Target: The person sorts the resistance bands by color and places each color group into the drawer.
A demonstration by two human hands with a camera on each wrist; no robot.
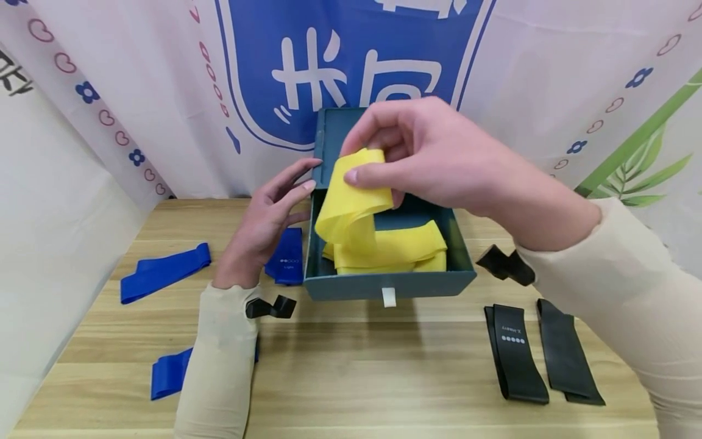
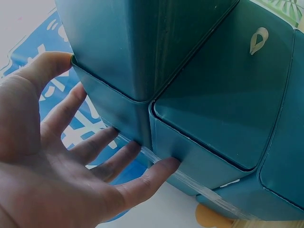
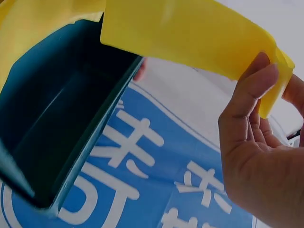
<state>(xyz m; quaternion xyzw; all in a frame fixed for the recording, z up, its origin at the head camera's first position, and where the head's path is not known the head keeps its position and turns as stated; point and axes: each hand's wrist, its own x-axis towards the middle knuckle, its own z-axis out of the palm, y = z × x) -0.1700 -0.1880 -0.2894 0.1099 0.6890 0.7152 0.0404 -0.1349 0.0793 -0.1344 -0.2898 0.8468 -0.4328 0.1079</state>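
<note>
A dark teal box (image 1: pixel 390 288) with its lid (image 1: pixel 336 125) raised at the back stands on the table. Yellow resistance bands (image 1: pixel 392 250) lie folded inside it. Above the box my right hand (image 1: pixel 439 155) pinches one end of a yellow resistance band (image 1: pixel 351 207) between thumb and fingers; the band curls down toward the bands below. In the right wrist view this band (image 3: pixel 185 35) stretches from the fingers out over the box. My left hand (image 1: pixel 269 213) touches the left side of the box and lid, its fingers spread against the teal surface (image 2: pixel 128 118) in the left wrist view.
Several blue bands (image 1: pixel 164 271) lie on the table's left side, one blue band (image 1: pixel 287 259) close beside the box. Two black bands (image 1: pixel 518 353) rest on the right. A printed curtain (image 1: pixel 263 73) hangs right behind the box. A white tab (image 1: pixel 389 297) sticks out at the box front.
</note>
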